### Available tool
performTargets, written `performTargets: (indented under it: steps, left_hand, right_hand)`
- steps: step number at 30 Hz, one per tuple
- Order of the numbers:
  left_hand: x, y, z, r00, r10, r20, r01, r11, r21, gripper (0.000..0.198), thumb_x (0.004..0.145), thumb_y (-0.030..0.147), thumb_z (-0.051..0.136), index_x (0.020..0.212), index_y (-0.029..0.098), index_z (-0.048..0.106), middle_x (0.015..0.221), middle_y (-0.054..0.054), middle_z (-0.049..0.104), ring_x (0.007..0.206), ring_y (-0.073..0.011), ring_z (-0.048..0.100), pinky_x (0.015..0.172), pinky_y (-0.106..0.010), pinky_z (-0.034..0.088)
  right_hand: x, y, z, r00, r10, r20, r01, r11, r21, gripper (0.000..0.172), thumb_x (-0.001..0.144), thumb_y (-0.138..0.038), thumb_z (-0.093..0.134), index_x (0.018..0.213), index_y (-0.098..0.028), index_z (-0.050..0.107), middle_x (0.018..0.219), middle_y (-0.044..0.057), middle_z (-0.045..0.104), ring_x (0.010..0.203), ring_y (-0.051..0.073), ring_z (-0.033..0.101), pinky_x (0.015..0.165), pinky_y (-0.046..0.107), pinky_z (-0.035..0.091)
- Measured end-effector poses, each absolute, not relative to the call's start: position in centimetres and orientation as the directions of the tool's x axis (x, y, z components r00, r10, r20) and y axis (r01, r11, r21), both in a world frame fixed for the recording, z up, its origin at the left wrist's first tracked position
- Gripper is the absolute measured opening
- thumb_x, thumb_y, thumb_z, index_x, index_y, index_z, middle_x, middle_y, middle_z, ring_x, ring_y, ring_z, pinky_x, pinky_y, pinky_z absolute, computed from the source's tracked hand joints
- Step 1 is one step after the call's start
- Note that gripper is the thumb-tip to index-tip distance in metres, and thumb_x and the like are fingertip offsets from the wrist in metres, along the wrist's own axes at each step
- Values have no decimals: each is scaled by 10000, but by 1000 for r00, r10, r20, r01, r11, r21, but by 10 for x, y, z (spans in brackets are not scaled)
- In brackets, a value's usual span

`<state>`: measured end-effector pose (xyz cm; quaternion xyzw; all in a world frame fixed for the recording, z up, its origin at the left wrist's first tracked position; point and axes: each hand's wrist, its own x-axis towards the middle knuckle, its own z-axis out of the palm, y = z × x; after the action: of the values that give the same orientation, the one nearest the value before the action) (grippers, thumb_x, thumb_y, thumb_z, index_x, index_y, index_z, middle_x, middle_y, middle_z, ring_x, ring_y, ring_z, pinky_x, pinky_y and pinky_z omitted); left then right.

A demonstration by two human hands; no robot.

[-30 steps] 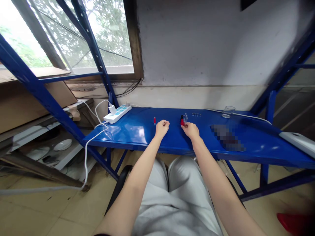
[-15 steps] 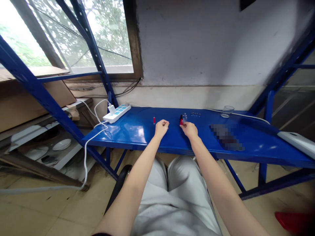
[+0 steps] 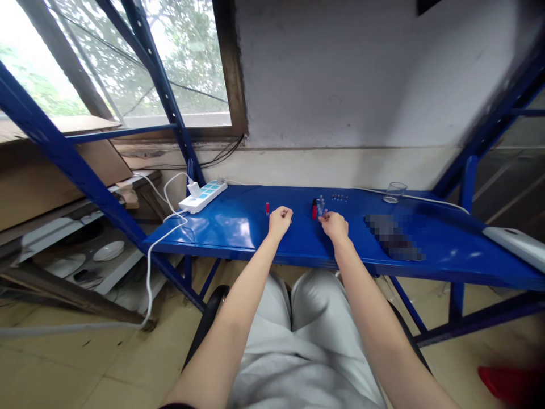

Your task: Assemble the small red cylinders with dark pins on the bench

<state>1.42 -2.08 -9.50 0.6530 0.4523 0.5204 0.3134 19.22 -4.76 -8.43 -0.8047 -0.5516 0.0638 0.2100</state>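
Note:
My left hand (image 3: 280, 222) is closed in a pinch over the blue table (image 3: 298, 244); anything between its fingertips is too small to make out. A small red-topped piece (image 3: 267, 209) stands upright on the table just left of it. My right hand (image 3: 336, 227) also has thumb and forefinger together, at the near right edge of a small cluster. That cluster holds red pieces (image 3: 314, 213), black pieces (image 3: 314, 202) and clear tube-like pieces (image 3: 321, 203). The right fingertips are beside the clear pieces; whether they grip one I cannot tell. Behind lie several tiny shiny bits (image 3: 339, 197).
A white power strip (image 3: 203, 196) with a plugged-in cable lies at the table's left end. A drinking glass (image 3: 394, 193) stands at the back right, near a blurred dark item (image 3: 392, 236). A white device (image 3: 517, 244) sits at the right edge.
My right hand has moved a little to the right, off the red pieces and over to the clear ones. The red pieces show more fully. My left hand keeps its place.

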Motion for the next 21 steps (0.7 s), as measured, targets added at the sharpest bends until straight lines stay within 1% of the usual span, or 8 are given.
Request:
performTargets:
  steps: [8,14,18,21]
  left_hand:
    - [14,-25,-90,-26,915,403,249,-385,889,182,763,306,480,692,164,569,528,14,535,488,-90,489,504,-201,360]
    - [13,-23,-90,-86,904,420,240,-390,889,189,778,306,471,720,162,580,530,15,530,517,-93,496,521,-197,363]
    - [11,-22,-90,-188,869,458,253,-407,877,211,794,328,459,709,167,564,552,13,521,546,-91,491,542,-196,364]
    - [9,-22,-89,-279,852,443,232,-388,892,230,811,358,433,736,171,543,565,10,506,536,-90,471,525,-200,351]
  right_hand:
    - [191,-45,-84,401,901,166,872,-320,-370,275,818,-404,496,793,-205,684,820,87,672,851,219,610,713,310,403]
    - [192,-42,-85,404,897,179,869,-315,-382,259,798,-390,518,837,-207,698,832,89,677,846,215,612,719,305,401]
    - [192,-40,-85,412,895,173,863,-322,-389,269,793,-401,522,858,-212,702,852,91,678,853,213,612,715,300,401]
    - [192,-40,-85,416,894,166,861,-329,-389,272,791,-411,520,875,-224,699,863,84,677,854,213,612,717,305,400]
